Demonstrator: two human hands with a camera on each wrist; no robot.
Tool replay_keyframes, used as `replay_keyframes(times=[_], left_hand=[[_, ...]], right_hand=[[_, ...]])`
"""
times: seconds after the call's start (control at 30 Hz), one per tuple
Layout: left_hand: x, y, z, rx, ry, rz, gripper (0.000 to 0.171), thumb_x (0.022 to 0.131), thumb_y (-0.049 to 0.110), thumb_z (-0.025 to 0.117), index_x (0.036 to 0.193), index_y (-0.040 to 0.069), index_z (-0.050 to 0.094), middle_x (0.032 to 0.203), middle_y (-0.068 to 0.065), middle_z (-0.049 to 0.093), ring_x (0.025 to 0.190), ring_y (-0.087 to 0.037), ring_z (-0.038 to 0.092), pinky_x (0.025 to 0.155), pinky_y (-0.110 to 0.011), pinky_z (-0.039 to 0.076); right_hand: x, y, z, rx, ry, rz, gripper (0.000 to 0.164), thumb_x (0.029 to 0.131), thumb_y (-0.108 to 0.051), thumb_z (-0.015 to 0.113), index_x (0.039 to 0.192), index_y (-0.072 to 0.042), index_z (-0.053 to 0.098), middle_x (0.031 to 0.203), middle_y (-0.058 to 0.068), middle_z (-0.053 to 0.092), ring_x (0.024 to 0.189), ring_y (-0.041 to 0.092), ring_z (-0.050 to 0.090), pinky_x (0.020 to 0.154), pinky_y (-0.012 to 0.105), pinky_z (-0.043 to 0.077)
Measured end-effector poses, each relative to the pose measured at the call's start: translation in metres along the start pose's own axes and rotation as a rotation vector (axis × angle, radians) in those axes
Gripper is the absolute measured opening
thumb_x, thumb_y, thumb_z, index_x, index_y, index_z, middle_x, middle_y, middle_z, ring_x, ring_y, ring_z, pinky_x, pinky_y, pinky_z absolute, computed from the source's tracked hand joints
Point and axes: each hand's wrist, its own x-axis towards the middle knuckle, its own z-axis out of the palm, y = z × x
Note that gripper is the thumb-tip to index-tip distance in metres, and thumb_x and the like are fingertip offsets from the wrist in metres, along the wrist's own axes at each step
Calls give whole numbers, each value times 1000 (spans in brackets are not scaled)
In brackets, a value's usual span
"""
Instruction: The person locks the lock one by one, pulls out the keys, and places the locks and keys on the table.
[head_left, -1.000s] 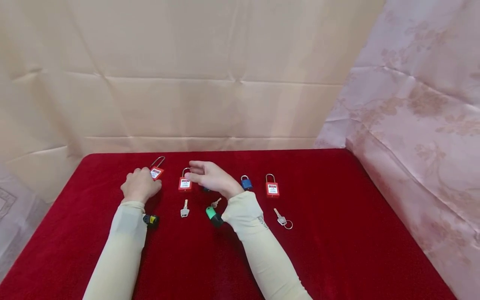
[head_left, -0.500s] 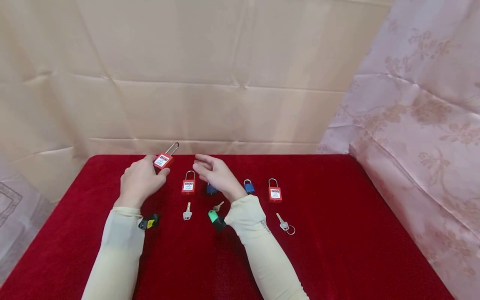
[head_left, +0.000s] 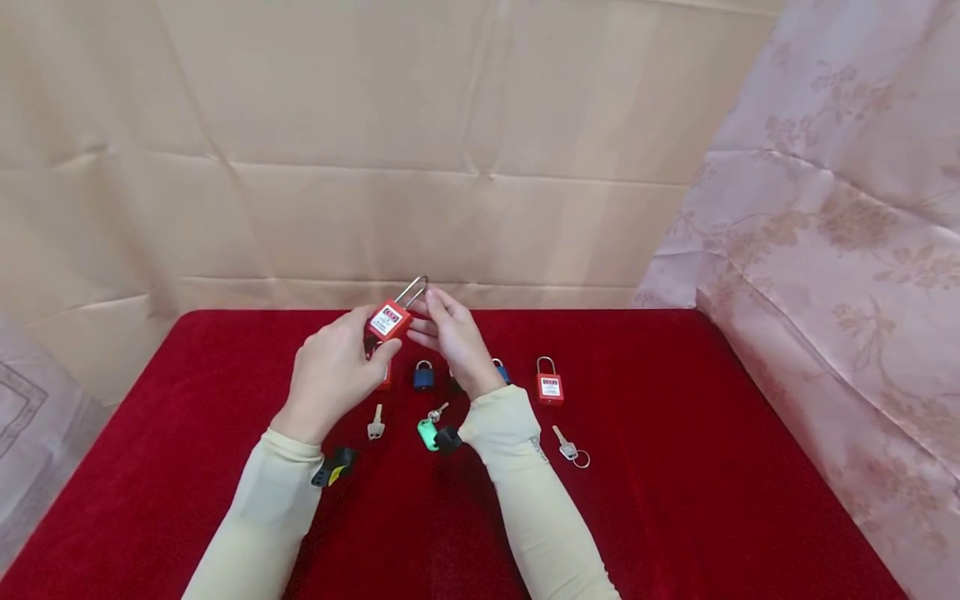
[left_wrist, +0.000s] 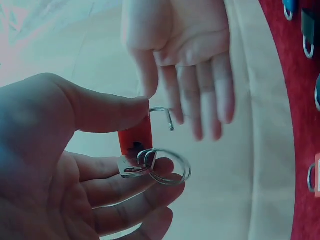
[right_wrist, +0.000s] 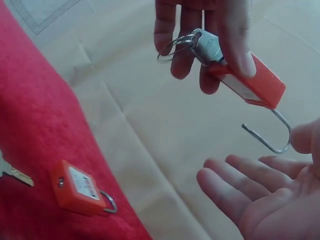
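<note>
My left hand (head_left: 333, 375) pinches a red padlock (head_left: 390, 319) with a white label, held up above the table's far part. A key (right_wrist: 207, 47) sits in its bottom, with thin key rings (left_wrist: 167, 170) hanging from it. The padlock's shackle (right_wrist: 260, 139) is unlocked, its free end out of the body. Close on the right is my right hand (head_left: 465, 342), palm turned up and fingers extended. Its thumb is at the bend of the shackle; I cannot tell whether it touches.
On the red cloth (head_left: 660, 450) lie a partly hidden red padlock (right_wrist: 75, 187), blue padlocks (head_left: 423, 377) and another red padlock (head_left: 550, 387). Nearer are a loose key (head_left: 377, 423), a green-tagged key (head_left: 427, 434) and a key with a ring (head_left: 567, 448). A beige curtain (head_left: 337, 225) hangs behind.
My left hand has lifted the red padlock off the table and carried it right, up to my right hand. The right hand has turned its palm up, thumb by the shackle.
</note>
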Motion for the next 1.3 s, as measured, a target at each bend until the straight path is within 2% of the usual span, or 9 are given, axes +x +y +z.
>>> replay_keyframes(times=[0.17, 0.27, 0.37, 0.53, 0.77, 0.97, 1.17, 1.3], left_hand=[[1, 6, 7, -11, -14, 12, 48, 87, 23, 78, 127, 2, 62, 98, -12, 70, 71, -23, 60, 64, -45, 54], [2, 6, 8, -12, -31, 5, 51, 86, 23, 79, 129, 1, 60, 104, -14, 70, 72, -23, 61, 65, -44, 56], [2, 6, 9, -10, -35, 3, 52, 86, 23, 80, 128, 1, 59, 104, -15, 69, 73, -24, 62, 65, -44, 56], [2, 8, 12, -5, -23, 3, 54, 82, 26, 84, 123, 1, 60, 100, -13, 70, 72, -23, 63, 63, -44, 55], [0, 10, 18, -11, -23, 19, 58, 77, 34, 89, 116, 1, 62, 83, -8, 68, 58, -17, 55, 55, -37, 51], [-2, 10, 18, -15, -29, 11, 59, 78, 36, 89, 116, 2, 60, 84, -8, 69, 57, -16, 56, 54, -35, 51], [-3, 8, 17, -13, -17, 9, 60, 76, 36, 90, 116, 3, 61, 90, -10, 72, 62, -18, 60, 57, -37, 52], [-3, 8, 17, -18, 7, 28, 60, 75, 37, 91, 114, 2, 61, 90, -10, 72, 57, -17, 57, 54, -35, 50]], right_hand=[[-1, -6, -7, 53, 25, -65, 45, 109, -20, 46, 150, -1, 43, 139, 29, 55, 95, 16, 69, 93, 39, 54], [-1, -6, -10, 79, 32, -88, 40, 108, -16, 48, 146, -1, 49, 132, 27, 61, 89, 15, 69, 90, 38, 56], [-1, -7, -12, 95, 43, -108, 37, 107, -13, 50, 142, -1, 54, 116, 19, 67, 81, 15, 69, 84, 36, 58], [-1, -10, -15, 113, 57, -135, 37, 105, -11, 56, 139, 3, 57, 97, 7, 65, 73, 12, 64, 76, 30, 59], [-2, -12, -18, 68, 33, -162, 41, 103, -12, 60, 140, 5, 55, 94, 5, 64, 73, 10, 61, 74, 27, 57], [-4, -12, -17, 48, 10, -164, 34, 101, -13, 63, 132, 1, 64, 93, 8, 66, 75, 13, 61, 75, 29, 57], [-5, -11, -14, 49, 3, -165, 34, 101, -14, 63, 131, 2, 64, 92, 5, 67, 76, 13, 61, 75, 29, 57], [-6, -10, -13, 46, 7, -157, 34, 101, -12, 62, 131, 4, 64, 90, 4, 69, 76, 13, 63, 75, 29, 57]])
